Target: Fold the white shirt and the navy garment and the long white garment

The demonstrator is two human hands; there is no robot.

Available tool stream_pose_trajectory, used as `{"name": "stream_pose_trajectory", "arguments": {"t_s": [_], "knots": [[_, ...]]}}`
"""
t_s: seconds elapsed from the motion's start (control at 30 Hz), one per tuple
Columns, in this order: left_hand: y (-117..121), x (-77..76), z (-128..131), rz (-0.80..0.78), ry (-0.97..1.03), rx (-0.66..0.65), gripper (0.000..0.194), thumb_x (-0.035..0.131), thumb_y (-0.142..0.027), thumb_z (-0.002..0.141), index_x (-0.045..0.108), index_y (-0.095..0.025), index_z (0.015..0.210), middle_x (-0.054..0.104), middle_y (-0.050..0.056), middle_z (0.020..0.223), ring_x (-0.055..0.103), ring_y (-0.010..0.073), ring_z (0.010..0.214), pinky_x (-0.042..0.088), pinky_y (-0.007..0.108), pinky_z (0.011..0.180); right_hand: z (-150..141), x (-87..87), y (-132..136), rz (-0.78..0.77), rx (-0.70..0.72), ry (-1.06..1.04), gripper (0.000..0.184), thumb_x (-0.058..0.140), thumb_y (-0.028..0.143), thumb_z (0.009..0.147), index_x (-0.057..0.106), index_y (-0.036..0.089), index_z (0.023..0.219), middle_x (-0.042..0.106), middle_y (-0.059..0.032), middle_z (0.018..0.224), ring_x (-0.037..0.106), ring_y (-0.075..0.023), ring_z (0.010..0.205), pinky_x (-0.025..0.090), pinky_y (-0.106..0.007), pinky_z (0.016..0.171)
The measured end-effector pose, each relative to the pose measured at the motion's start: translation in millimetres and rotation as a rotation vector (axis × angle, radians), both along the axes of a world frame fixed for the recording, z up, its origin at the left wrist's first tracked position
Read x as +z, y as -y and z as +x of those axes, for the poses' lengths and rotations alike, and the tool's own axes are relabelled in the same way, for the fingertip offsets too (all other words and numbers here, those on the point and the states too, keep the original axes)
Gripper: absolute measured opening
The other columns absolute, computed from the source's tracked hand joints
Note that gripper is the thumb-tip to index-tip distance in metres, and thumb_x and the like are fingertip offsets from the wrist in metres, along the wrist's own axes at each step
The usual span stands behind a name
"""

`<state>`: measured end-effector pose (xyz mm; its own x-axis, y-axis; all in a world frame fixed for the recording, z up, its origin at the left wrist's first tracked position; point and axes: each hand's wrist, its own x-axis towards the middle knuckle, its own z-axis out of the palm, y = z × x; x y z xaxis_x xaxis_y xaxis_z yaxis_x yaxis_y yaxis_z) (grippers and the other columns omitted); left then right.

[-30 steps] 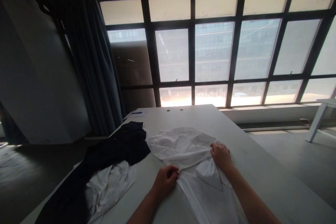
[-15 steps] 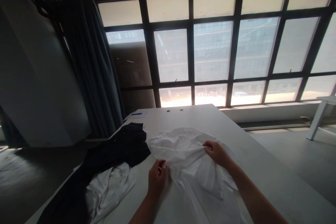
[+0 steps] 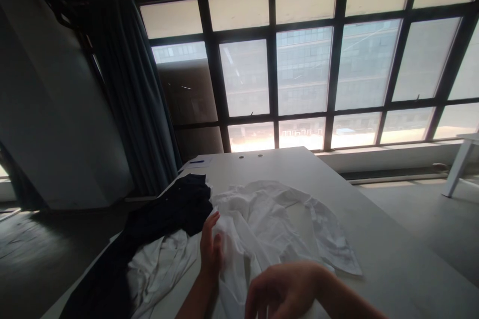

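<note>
A white shirt (image 3: 267, 214) lies rumpled on the white table (image 3: 284, 164), with one sleeve spread toward the right. My left hand (image 3: 211, 246) rests at the shirt's left side, fingers extended and the thumb apart from them. Closer to me, my right hand (image 3: 286, 286) hangs over the lower part of the shirt with its fingers bent downward. Its fingertips are blurred and partly cut off by the frame, so what they grip, if anything, is hidden.
Left of the shirt lie a dark garment (image 3: 164, 212) and a crumpled white cloth (image 3: 162, 259). Paper with a blue pen (image 3: 197, 161) is at the far left corner. A curtain (image 3: 138, 109) hangs beyond; another white table (image 3: 458, 164) stands far right.
My right hand has released the upper right of the shirt and come down toward me. My left hand has shifted left and its fingers have straightened. The right sleeve now lies spread out.
</note>
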<state>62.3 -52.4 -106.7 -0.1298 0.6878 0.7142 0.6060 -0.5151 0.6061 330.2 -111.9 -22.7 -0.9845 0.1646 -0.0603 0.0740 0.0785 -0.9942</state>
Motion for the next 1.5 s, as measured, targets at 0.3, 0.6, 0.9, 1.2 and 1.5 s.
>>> {"name": "stream_pose_trajectory", "arguments": {"t_s": [0.3, 0.6, 0.9, 1.2, 1.5], "knots": [[-6.8, -2.6, 12.3, -0.333, -0.645, -0.187, 0.06, 0.049, -0.048, 0.097, 0.042, -0.031, 0.154, 0.03, 0.003, 0.166, 0.031, 0.0279, 0.152, 0.024, 0.049, 0.126, 64.7, -58.0, -60.0, 0.787, -0.987, 0.603, 0.048, 0.073, 0.041, 0.074, 0.069, 0.016, 0.115, 0.066, -0.0175, 0.123, 0.059, -0.0349, 0.118, 0.045, -0.046, 0.102], [5.3, -6.2, 34.3, -0.605, -0.797, -0.239, 0.081, 0.059, -0.061, 0.09, 0.028, -0.036, 0.16, 0.019, 0.003, 0.169, 0.029, 0.032, 0.152, 0.024, 0.05, 0.124, 79.5, -93.4, -79.5, 0.878, -1.014, 0.896, 0.068, 0.026, 0.064, 0.101, 0.057, 0.02, 0.143, 0.046, -0.0146, 0.155, 0.039, -0.036, 0.144, 0.016, -0.063, 0.12], [29.8, 7.9, 65.6, -0.588, -0.85, -0.227, 0.071, 0.059, -0.072, 0.085, 0.054, -0.035, 0.146, 0.047, 0.009, 0.157, 0.045, 0.0401, 0.138, 0.032, 0.056, 0.115, 107.1, -85.6, -167.0, 0.863, -1.13, 1.117, 0.049, 0.05, 0.058, 0.095, 0.072, 0.025, 0.124, 0.054, -0.014, 0.148, 0.03, -0.0484, 0.145, -0.002, -0.082, 0.107], [53.3, -2.8, 102.3, -0.459, -0.705, -0.752, 0.037, 0.057, -0.055, 0.093, 0.072, -0.035, 0.121, 0.078, 0.002, 0.094, 0.071, 0.0218, 0.088, 0.052, 0.03, 0.087, 91.4, -98.7, -185.9, 0.888, -1.349, 1.122, 0.05, 0.048, 0.053, 0.097, 0.063, 0.024, 0.136, 0.053, -0.0217, 0.144, 0.042, -0.0493, 0.135, 0.025, -0.075, 0.104], [25.3, -4.8, 85.2, -0.501, -0.68, -0.265, 0.063, 0.061, -0.05, 0.089, 0.049, -0.037, 0.149, 0.034, 0.005, 0.165, 0.028, 0.0331, 0.152, 0.02, 0.057, 0.125, 73.1, -104.9, -148.1, 1.152, -1.333, 0.866, 0.039, 0.037, 0.031, 0.101, 0.072, 0.015, 0.108, 0.067, -0.0159, 0.114, 0.057, -0.0276, 0.113, 0.036, -0.04, 0.103]]}}
